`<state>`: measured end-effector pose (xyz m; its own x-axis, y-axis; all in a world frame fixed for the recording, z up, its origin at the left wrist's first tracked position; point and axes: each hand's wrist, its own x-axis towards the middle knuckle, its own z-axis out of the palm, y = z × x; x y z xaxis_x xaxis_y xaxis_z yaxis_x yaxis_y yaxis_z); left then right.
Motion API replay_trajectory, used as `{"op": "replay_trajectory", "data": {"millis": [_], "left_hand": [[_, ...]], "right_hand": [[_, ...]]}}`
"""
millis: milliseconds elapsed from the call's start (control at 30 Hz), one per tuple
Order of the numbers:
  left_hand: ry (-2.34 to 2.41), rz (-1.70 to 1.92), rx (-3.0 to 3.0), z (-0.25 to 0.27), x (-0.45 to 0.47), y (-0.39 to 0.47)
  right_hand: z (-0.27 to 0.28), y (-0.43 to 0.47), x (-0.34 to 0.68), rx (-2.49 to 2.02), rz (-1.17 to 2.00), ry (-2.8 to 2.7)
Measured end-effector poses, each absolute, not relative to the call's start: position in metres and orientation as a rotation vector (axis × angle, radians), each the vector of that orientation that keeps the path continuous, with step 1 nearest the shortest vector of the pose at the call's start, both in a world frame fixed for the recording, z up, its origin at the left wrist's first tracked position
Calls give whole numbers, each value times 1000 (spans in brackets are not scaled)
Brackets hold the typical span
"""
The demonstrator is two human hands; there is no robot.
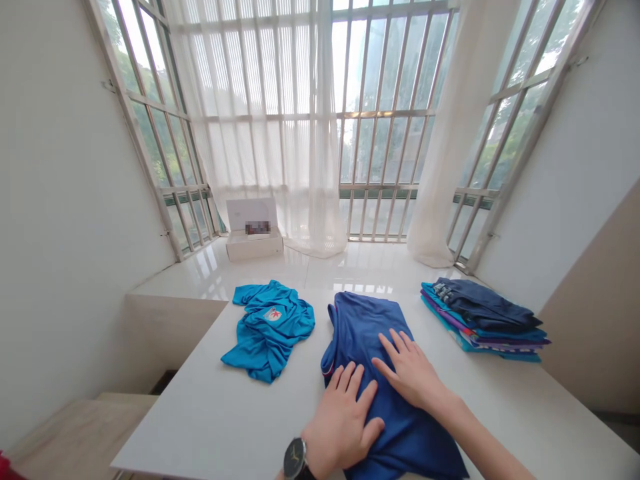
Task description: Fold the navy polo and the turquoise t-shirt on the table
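Observation:
A dark blue garment (367, 320), apparently a shirt, lies partly folded on the white table (210, 413), its near end reaching the bottom of the view. My left hand (345, 413) rests flat on its left side near the edge, fingers spread, with a black watch (295, 459) on the wrist. Farther up and to the right, my right hand (407, 367) also lies on the cloth with fingers apart. Neither hand grips the fabric. To the left, a crumpled bright blue shirt (273, 330) with a small red and white emblem sits apart from both hands.
On the table's right side stands a stack of folded clothes (483, 320), a dark navy piece on top. Behind, a white box (254, 247) sits on the glossy window ledge (320, 267). Sheer curtains (320, 167) and barred windows close off the back.

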<state>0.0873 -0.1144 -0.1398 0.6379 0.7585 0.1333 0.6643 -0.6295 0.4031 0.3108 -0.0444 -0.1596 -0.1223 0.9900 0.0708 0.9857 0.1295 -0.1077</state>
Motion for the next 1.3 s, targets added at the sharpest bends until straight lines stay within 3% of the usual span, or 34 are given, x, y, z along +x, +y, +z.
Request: {"op": "replay_trajectory", "data": {"millis": [167, 400, 500, 767, 900, 1133, 1300], "left_hand": [[1137, 425, 2579, -157, 89, -99], [1079, 281, 2510, -140, 76, -84], [1021, 399, 2448, -133, 56, -97], [1310, 523, 2420, -119, 40, -118], [1282, 697, 2359, -111, 61, -105], [1049, 1098, 2223, -111, 74, -110], [923, 676, 2474, -115, 55, -138]], "right_hand": [[-175, -56, 319, -1986, 76, -2235], [-159, -41, 319, -1858, 51, -2225], [-152, -64, 313, -1698, 61, -2188], [-118, -125, 285, -1296, 521, -2235], [-117, -130, 263, -1283, 591, -2301], [-144, -100, 255, -1384, 737, -1829], [-144, -87, 273, -1367, 893, -1637]]}}
